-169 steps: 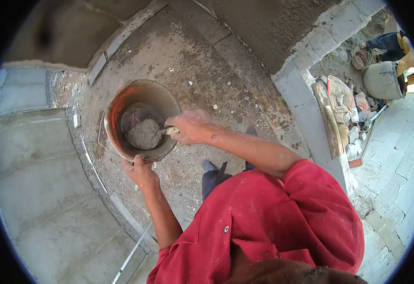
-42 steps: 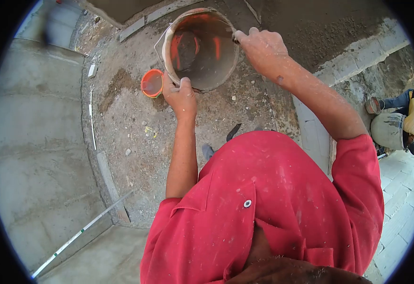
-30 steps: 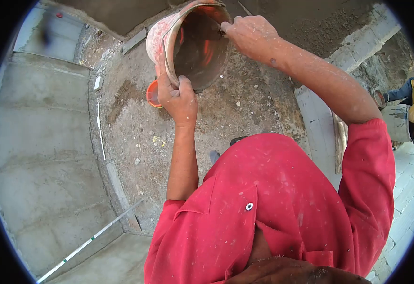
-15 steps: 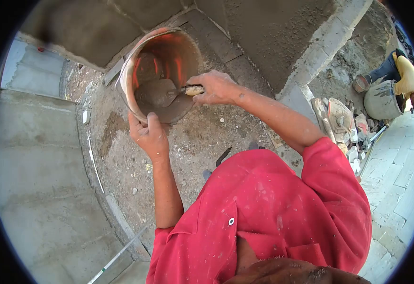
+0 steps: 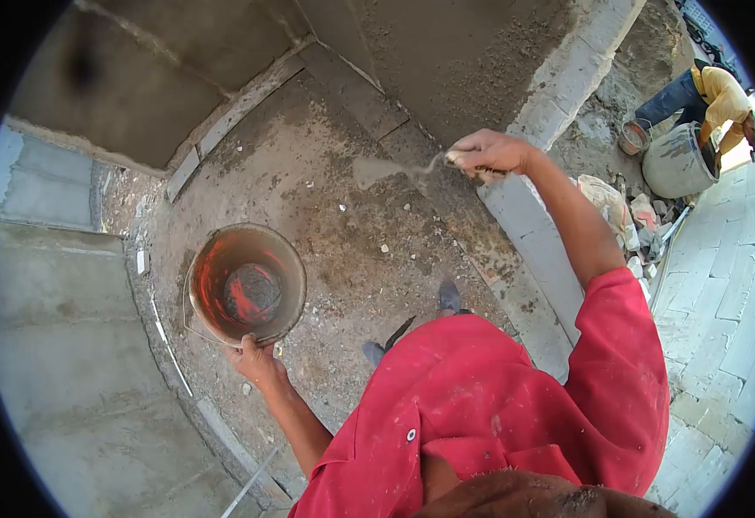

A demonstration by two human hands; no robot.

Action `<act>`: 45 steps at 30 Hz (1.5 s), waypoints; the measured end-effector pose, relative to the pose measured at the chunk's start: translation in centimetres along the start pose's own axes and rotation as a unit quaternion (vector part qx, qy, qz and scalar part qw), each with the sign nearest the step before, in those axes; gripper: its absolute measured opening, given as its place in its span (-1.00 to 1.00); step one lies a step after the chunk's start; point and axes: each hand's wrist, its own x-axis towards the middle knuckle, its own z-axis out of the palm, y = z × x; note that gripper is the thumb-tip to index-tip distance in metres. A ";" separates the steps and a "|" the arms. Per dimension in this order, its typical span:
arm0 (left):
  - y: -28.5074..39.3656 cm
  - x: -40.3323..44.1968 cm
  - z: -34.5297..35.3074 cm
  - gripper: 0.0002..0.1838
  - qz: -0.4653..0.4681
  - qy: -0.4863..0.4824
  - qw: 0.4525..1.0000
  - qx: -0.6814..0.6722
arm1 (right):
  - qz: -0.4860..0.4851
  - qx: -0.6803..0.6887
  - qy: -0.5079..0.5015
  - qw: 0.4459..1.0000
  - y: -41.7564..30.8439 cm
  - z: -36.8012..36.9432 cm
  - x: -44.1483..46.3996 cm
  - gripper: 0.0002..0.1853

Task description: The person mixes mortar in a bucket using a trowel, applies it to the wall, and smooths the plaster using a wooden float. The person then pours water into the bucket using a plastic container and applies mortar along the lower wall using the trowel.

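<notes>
The person's left hand (image 5: 258,363) grasps the near rim of a bucket (image 5: 286,261), thumb at the lip, and holds it out to the left of the body with its mouth turned up toward the head; whether its base touches the floor (image 5: 343,324) cannot be told. The bucket is nearly empty: a grey film coats its inner wall, broken by orange-red streaks, mostly on the left side, and a thin grey residue (image 5: 241,298) covers part of the bottom, with an orange-red patch showing through. A thin wire handle (image 5: 185,315) hangs loose along its outer left side. The right hand (image 5: 488,155), well apart from the bucket, is closed around the handle of a trowel (image 5: 377,171), whose blade points left over the floor and is blurred, so any load on it cannot be made out. Beyond the right arm, near a pale sack (image 5: 604,200) and rubble, a co-worker (image 5: 723,95) in yellow bends over a large grey-streaked drum (image 5: 678,166), tilted with its dark mouth facing away to the right; its contents are hidden. A small pail (image 5: 633,138) stands just beside the drum, its contents too small to identify.
</notes>
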 end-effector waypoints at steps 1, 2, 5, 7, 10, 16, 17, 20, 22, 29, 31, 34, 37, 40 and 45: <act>-1.2 0.0 -1.9 -0.38 -0.018 0.005 1.000 0.014 | -0.021 -0.056 0.196 0.979 1.1 -4.5 -1.5 -0.63; -1.9 0.1 -3.0 -0.34 -0.037 0.009 0.999 0.026 | -0.074 -0.088 0.376 0.919 2.2 -9.1 -3.4 -0.59; -3.0 -1.5 -3.6 -0.33 -0.057 0.011 0.998 -0.004 | -0.155 -0.164 0.501 0.835 -7.6 -8.6 -13.9 -0.50; -3.4 -2.1 -2.2 -0.36 -0.077 0.002 0.997 0.007 | -0.185 -0.200 0.469 0.840 -11.7 -2.3 -15.6 -0.47; -5.4 -0.8 -1.1 -0.40 -0.112 -0.055 0.992 0.027 | -0.210 -0.236 0.350 0.882 -13.3 6.1 -13.9 -0.50; -4.3 -1.2 9.3 -0.47 -0.183 -0.205 0.960 -0.054 | -0.169 -0.304 0.194 0.917 -4.1 18.0 -3.9 -0.44; -3.8 -1.9 10.7 -0.48 -0.203 -0.212 0.953 -0.081 | -0.183 -0.285 0.200 0.919 -2.9 18.9 -2.9 -0.43; -8.6 0.0 9.1 -0.50 -0.253 -0.254 0.932 -0.057 | -0.142 -0.098 0.317 0.933 -0.4 16.3 -6.6 -0.43; -7.9 -1.1 8.6 -0.50 -0.268 -0.250 0.930 -0.035 | -0.109 -0.114 0.437 0.886 4.2 13.0 -8.6 -0.48; -9.5 -1.5 5.7 -0.43 -0.318 -0.133 0.937 0.059 | 0.413 -0.237 0.531 0.701 32.8 2.6 -19.9 -0.20; -10.2 -1.1 4.9 -0.45 -0.312 -0.135 0.937 0.082 | 0.497 -0.192 0.514 0.672 39.0 1.8 -22.8 -0.13; -16.1 2.5 -1.7 -0.61 0.017 -0.340 0.867 0.365 | 0.541 -0.146 0.430 0.708 42.6 1.8 -24.8 -0.20; -15.9 2.8 -1.6 -0.62 0.016 -0.306 0.866 0.395 | 0.556 -0.113 0.389 0.726 46.8 3.3 -23.5 -0.38; -15.8 2.0 -1.6 -0.69 0.030 -0.304 0.861 0.408 | 0.561 -0.106 0.485 0.662 48.1 3.8 -21.6 -0.63; -9.9 -1.7 5.7 -0.47 -0.292 -0.092 0.950 0.067 | 0.443 -0.188 0.650 0.588 45.0 1.9 -21.2 -0.71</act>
